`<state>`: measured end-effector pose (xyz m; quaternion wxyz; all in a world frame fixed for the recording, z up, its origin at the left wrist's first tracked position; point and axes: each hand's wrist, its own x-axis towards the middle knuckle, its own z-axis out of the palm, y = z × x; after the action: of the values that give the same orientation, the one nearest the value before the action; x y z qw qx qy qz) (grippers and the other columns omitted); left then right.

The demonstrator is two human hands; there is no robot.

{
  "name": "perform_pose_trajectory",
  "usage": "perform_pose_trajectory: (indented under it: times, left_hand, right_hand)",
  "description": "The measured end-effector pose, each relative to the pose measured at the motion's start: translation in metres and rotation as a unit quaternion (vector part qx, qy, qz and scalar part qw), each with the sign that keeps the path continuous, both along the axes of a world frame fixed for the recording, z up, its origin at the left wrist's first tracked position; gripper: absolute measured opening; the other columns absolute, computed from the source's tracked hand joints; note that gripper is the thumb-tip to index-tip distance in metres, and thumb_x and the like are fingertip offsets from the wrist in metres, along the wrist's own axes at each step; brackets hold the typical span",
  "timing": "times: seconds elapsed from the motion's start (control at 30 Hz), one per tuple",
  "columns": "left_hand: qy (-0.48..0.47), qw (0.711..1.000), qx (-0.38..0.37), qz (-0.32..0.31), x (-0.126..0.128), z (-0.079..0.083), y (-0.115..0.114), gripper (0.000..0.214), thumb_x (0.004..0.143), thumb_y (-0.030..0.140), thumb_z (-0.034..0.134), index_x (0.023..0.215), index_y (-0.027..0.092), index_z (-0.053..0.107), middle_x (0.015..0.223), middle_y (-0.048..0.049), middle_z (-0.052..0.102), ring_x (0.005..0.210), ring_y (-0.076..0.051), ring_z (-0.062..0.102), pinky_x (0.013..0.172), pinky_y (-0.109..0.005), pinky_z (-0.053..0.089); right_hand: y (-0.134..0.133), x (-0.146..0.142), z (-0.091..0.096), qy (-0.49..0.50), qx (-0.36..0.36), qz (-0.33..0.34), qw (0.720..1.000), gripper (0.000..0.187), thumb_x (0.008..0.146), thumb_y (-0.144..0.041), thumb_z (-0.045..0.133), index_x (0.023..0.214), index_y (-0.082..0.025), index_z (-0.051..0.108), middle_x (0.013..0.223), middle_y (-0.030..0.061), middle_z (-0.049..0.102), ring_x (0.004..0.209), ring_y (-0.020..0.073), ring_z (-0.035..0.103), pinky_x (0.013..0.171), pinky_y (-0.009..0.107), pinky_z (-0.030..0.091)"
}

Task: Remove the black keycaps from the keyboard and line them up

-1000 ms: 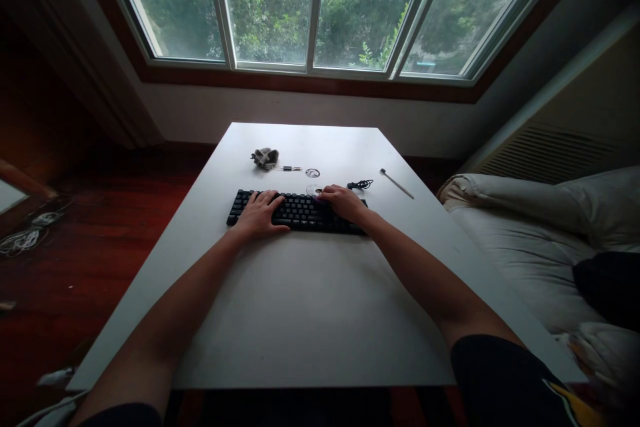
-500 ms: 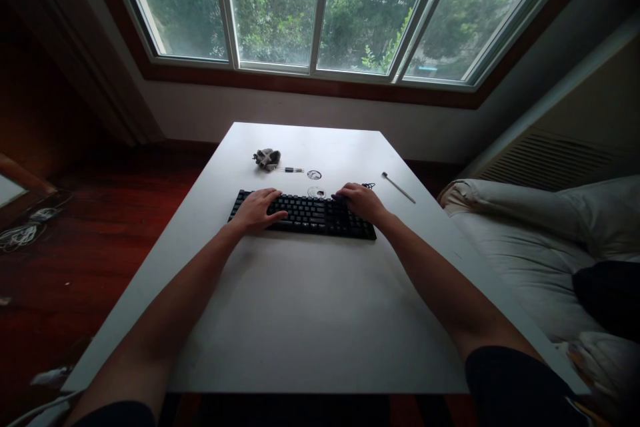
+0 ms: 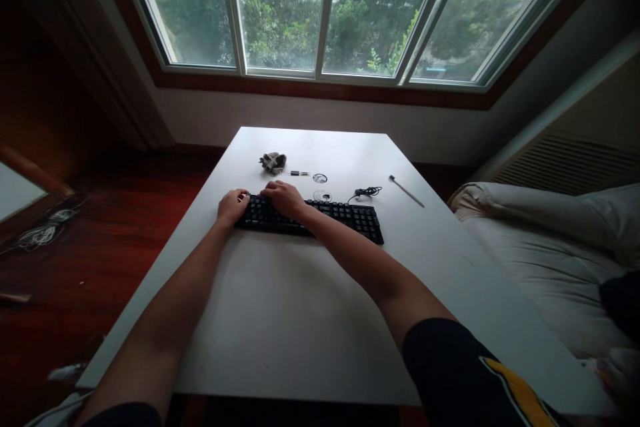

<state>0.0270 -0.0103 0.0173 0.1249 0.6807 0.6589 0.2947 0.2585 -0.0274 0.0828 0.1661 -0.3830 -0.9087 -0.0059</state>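
Head view: the black keyboard (image 3: 353, 217) lies across the middle of the white surface (image 3: 300, 320). The left hand (image 3: 233, 205) curls over its left end; whether it grips cannot be told. The right hand (image 3: 285, 197) rests spread, palm down, on the left keys. Beyond lie a grey cloth (image 3: 273, 161), a coiled cable (image 3: 367, 192) and a thin rod (image 3: 406, 191).

Home, a lived-in private room: a wide bay window (image 3: 325, 13) looks onto trees (image 3: 370, 7), with a dark red wood floor (image 3: 100, 213) below. White bedding (image 3: 540, 240) is heaped just beside a plain white table (image 3: 300, 320), and a slatted vent (image 3: 575, 160) sits in the wall above it. Loose cables (image 3: 40, 235) lie on the floor at left; the table bears a black keyboard (image 3: 350, 217) and a few small oddments.
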Motion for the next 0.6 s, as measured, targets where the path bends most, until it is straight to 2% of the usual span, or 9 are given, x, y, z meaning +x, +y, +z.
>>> perform_pose_trajectory:
  times: [0.13,0.23,0.33,0.6]
  left_hand:
    - [-0.02,1.0,-0.016,-0.01,-0.002,0.0,-0.001,0.036,0.091,0.038,0.054,0.118,0.023,0.072,0.111,-0.0046,0.072,0.092,-0.019,0.066,0.089,-0.03,0.051]
    - [-0.021,1.0,-0.01,-0.016,-0.003,0.001,-0.002,0.037,0.091,0.038,0.054,0.12,0.024,0.072,0.112,-0.0041,0.072,0.092,-0.019,0.067,0.089,-0.03,0.051]
    - [-0.02,1.0,-0.007,-0.015,-0.003,0.001,-0.002,0.035,0.09,0.038,0.054,0.117,0.025,0.072,0.112,-0.0037,0.072,0.094,-0.019,0.066,0.089,-0.03,0.051]
    - [-0.018,1.0,-0.011,-0.005,-0.001,0.002,-0.004,0.034,0.091,0.039,0.054,0.117,0.027,0.072,0.11,-0.0034,0.073,0.098,-0.021,0.067,0.09,-0.031,0.051]
  right_hand:
    - [0.005,-0.032,-0.004,-0.054,-0.009,-0.013,0.998,0.03,0.102,-0.017,0.047,0.118,-0.023,0.072,0.117,0.0086,0.069,0.104,0.0216,0.058,0.077,0.028,0.043]
    - [0.004,-0.031,-0.005,-0.079,-0.006,-0.005,0.997,0.029,0.102,-0.018,0.048,0.117,-0.022,0.072,0.114,0.0096,0.069,0.101,0.0217,0.059,0.073,0.028,0.043]
    - [0.0,-0.01,-0.001,-0.091,-0.003,0.001,0.996,0.029,0.102,-0.018,0.047,0.116,-0.021,0.072,0.113,0.0102,0.068,0.101,0.0219,0.059,0.072,0.028,0.043]
    - [-0.015,0.078,0.006,-0.119,-0.027,-0.022,0.992,0.035,0.097,-0.009,0.05,0.119,-0.024,0.072,0.116,0.0084,0.068,0.106,0.0216,0.061,0.074,0.028,0.044]
